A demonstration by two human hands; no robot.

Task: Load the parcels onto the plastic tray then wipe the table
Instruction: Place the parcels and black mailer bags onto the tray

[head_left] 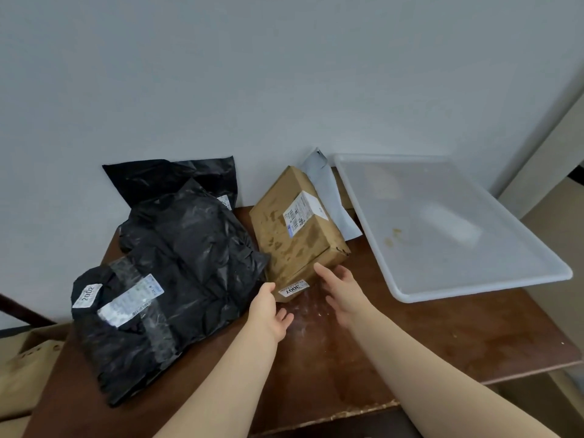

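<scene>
A brown cardboard parcel (294,230) with a white label lies in the middle of the brown table (442,330). My left hand (268,308) sits at its near left corner, thumb touching the box. My right hand (339,287) reaches its near right edge with fingers straight. A big black plastic parcel (177,279) lies left of the box, with a second black bag (177,178) behind it against the wall. A grey-white mailer (328,197) sticks out from behind the box. The white plastic tray (534,248) stands empty at the right.
The tray overhangs the table's right edge. A pale wall (252,74) runs along the table's back. Cardboard boxes (25,368) stand on the floor at the lower left. The table's near edge (331,415) is chipped.
</scene>
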